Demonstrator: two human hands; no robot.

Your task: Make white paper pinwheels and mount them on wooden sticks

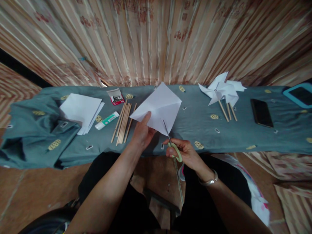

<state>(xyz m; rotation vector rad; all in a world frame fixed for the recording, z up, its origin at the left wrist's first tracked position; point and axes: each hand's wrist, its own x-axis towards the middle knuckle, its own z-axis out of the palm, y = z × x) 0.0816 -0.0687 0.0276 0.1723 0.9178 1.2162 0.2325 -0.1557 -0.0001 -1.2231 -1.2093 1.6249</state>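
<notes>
My left hand grips a creased square of white paper by its lower left side, the thumb on top and the fingers underneath. My right hand is closed around the green handles of a pair of scissors. The scissor blades point up and lie at the paper's near corner, one blade showing over the sheet. Left of the paper lie several wooden sticks, a glue stick and a small red box of metal pins.
Stacked white paper sheets lie on the left of the cloth-covered table. Toward the right are white paper pinwheels on sticks, a dark phone and a blue-framed device. A patterned curtain hangs behind the table.
</notes>
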